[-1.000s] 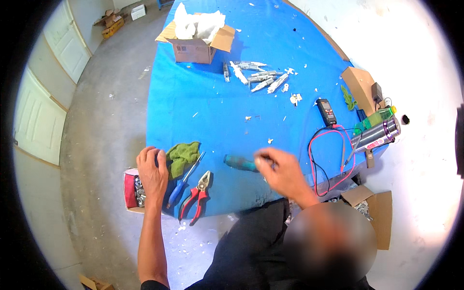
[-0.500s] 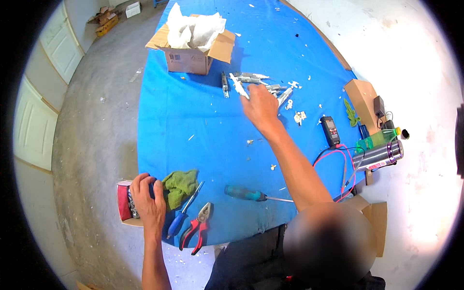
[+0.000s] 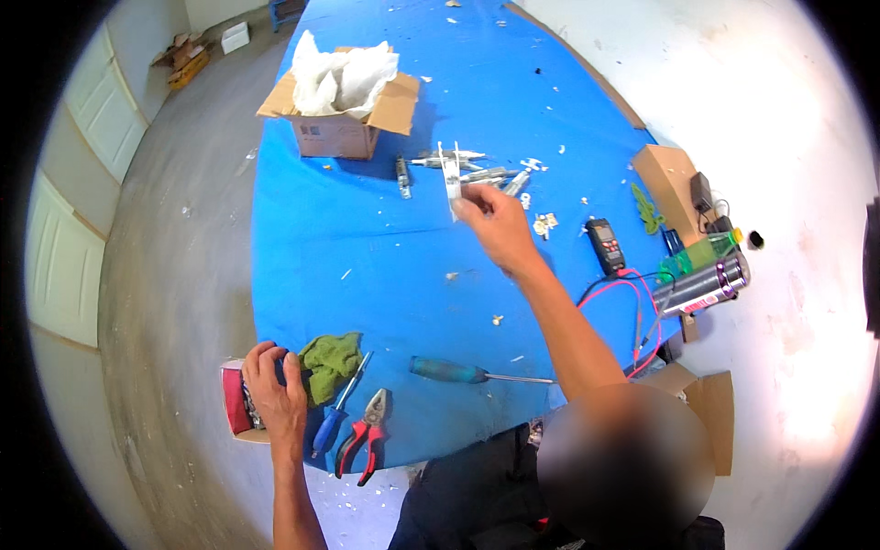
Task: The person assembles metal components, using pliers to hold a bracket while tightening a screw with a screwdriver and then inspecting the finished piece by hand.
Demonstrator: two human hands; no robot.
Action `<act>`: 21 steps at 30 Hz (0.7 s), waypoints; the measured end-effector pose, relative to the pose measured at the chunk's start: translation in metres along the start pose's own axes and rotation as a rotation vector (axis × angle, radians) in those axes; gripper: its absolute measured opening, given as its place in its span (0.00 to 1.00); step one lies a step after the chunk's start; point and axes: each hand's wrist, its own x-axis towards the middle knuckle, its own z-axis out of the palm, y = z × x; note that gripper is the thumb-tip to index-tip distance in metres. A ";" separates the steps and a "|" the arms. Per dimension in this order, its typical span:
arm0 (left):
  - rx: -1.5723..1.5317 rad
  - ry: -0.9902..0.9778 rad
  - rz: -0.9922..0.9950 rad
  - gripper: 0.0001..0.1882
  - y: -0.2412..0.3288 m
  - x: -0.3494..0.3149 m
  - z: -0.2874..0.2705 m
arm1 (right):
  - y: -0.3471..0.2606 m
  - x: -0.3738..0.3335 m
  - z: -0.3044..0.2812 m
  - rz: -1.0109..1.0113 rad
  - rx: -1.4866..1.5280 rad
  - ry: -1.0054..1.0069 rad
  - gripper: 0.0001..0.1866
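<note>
My right hand (image 3: pixel 500 229) reaches out over the middle of the blue-covered table. Its thumb and fingers pinch a narrow white plastic piece (image 3: pixel 452 181) with two thin prongs at its far end. Just behind it lie several silver-grey metal parts (image 3: pixel 490 174) in a loose pile, with one dark metal part (image 3: pixel 403 177) apart on the left. At the near left edge, my left hand (image 3: pixel 278 394) rests over a small open box (image 3: pixel 240 429) with a red inside. Its fingers are loosely bent, thumb apart, and nothing shows in them. A green cloth (image 3: pixel 328 367) lies beside that hand.
Near me lie a blue screwdriver (image 3: pixel 330 426), red-black pliers (image 3: pixel 368 433) and a teal-handled screwdriver (image 3: pixel 449 369). A carton with white wrapping (image 3: pixel 339 137) stands at the back. On the right are a meter with leads (image 3: pixel 605 246), a steel flask (image 3: pixel 701 286) and a green bottle (image 3: pixel 706 252).
The white piece in my right hand has turned more upright and shifted slightly right against the pile. My left hand stays at the small box. The whole view has shifted a little.
</note>
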 end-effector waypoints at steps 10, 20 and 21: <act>0.024 0.040 0.099 0.11 -0.008 -0.003 0.005 | -0.076 -0.183 -0.069 0.393 0.786 -0.061 0.22; 0.008 -0.041 0.195 0.15 -0.042 0.011 -0.001 | -0.096 -0.304 -0.074 0.415 1.290 -0.117 0.24; -0.015 -0.090 0.168 0.16 -0.039 0.010 -0.005 | -0.098 -0.312 -0.073 0.434 1.337 -0.129 0.24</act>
